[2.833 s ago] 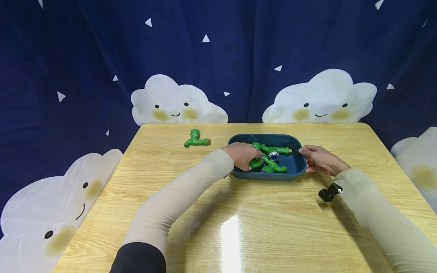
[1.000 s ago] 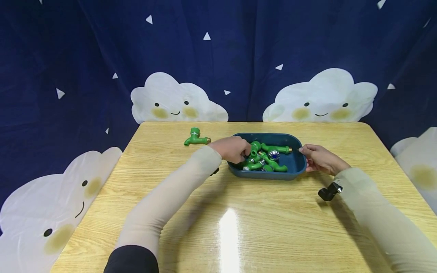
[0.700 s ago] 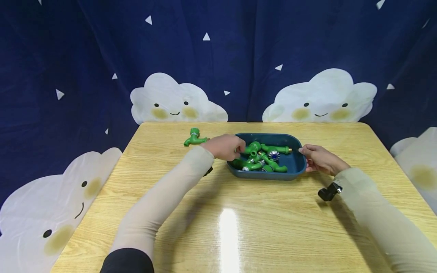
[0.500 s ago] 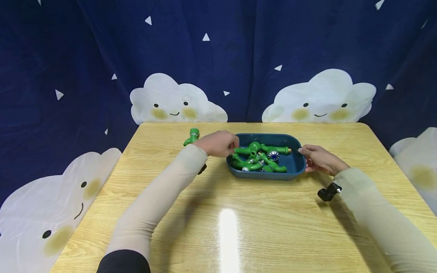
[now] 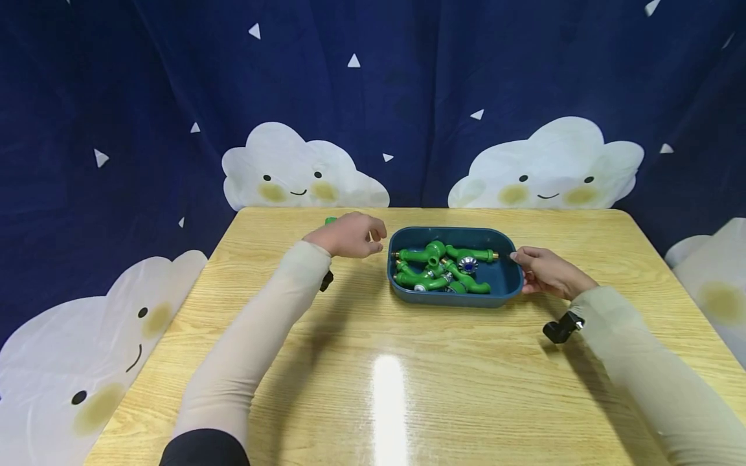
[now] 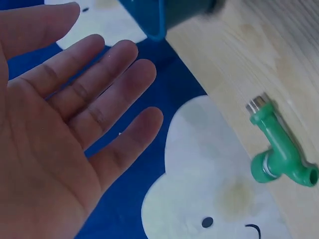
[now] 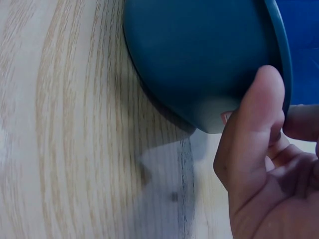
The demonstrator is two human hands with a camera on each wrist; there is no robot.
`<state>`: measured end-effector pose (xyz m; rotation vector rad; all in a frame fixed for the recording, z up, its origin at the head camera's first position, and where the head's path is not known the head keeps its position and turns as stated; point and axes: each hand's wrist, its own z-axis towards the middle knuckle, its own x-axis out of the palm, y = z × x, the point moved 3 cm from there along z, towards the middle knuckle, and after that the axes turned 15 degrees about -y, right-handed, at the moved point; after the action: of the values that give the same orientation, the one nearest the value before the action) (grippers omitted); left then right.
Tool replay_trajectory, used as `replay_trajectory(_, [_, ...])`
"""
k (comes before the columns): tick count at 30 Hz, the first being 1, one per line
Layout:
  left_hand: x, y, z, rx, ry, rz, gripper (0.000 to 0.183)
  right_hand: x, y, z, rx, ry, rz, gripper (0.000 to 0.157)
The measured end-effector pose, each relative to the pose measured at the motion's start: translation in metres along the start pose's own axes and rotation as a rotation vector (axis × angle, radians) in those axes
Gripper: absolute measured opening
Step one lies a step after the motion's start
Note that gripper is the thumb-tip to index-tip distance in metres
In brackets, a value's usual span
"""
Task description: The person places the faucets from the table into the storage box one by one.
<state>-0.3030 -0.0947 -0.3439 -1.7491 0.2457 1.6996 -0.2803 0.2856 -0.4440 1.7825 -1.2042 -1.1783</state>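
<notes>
My left hand (image 5: 351,235) hovers over the table just left of the blue tray (image 5: 454,300), fingers loosely spread and holding nothing. In the left wrist view its palm (image 6: 45,149) is bare and the fingers are apart. A lone green tap (image 6: 281,152) with a metal threaded end lies on the table near that hand; in the head view the hand hides all but its green cap (image 5: 330,220). Several green taps (image 5: 416,255) lie jumbled inside the tray, mostly toward its left half. My right hand (image 5: 546,272) pinches the tray's right rim (image 7: 284,64) between thumb and fingers.
The wooden table (image 5: 466,375) ends at a dark blue curtain (image 5: 408,97) printed with white clouds. A black wrist camera (image 5: 562,329) hangs below the right wrist, close above the table. Inside the tray, a chrome tap knob (image 5: 467,265) with a blue centre faces up.
My left hand has left the tray and moved left, its fingers now apart, in front of the lone tap. Taps at the tray's left end are uncovered. The right hand stays on the rim.
</notes>
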Motion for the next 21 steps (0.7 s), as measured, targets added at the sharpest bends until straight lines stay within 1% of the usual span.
replay_trajectory(4, [-0.004,0.010,-0.004,-0.043,-0.010,0.006,0.038,-0.001,-0.001,0.001,0.001,-0.001,-0.001,0.031])
replay_trajectory(9, [-0.006,0.025,-0.011,-0.099,-0.005,0.009,0.046,-0.001,-0.001,0.000,-0.002,0.002,-0.004,0.030])
replay_trajectory(16, [-0.003,0.051,-0.017,-0.178,-0.022,-0.042,0.050,0.000,0.000,0.000,-0.003,-0.006,-0.020,0.028])
replay_trajectory(21, [0.000,0.070,-0.021,-0.257,-0.054,-0.085,0.069,0.000,-0.001,0.000,-0.001,-0.008,-0.018,0.028])
